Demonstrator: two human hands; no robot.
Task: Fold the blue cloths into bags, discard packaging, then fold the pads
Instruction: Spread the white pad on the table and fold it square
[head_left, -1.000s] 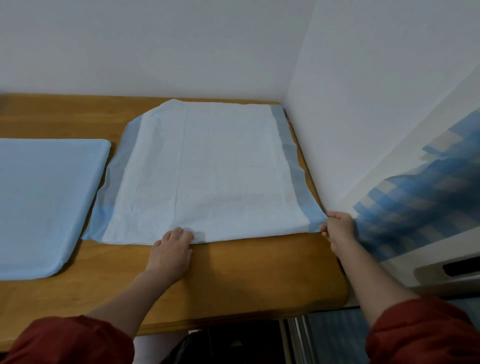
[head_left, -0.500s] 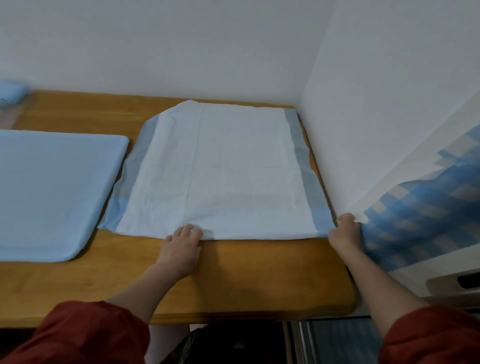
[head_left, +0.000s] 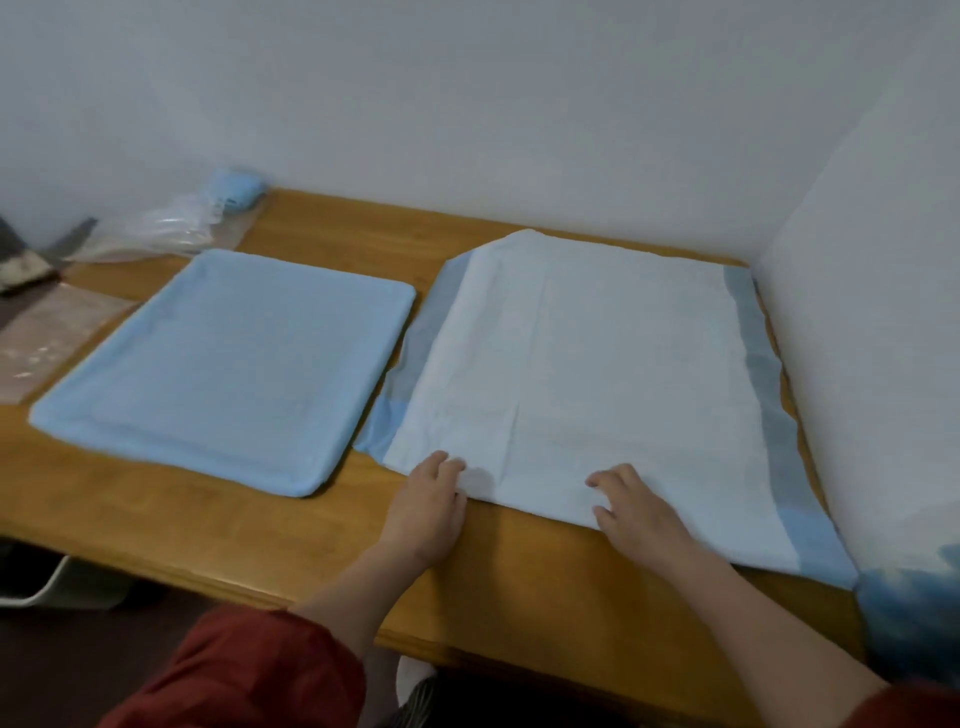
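Moving inward from the corner, right hand (head_left: 639, 512) is joining left hand (head_left: 434, 512), flat fingers (head_left: 608, 479) pressing the pad (head_left: 597, 364) edge; better smoothing evenly before folding.

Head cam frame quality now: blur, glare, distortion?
Head view: soft motion blur throughout, worst at the left edge where the plastic packaging smears; the table front edge bows from the wide lens; light is flat, no glare, faint shadows beside the left hand and right hand; white pad and blue pad are readable.
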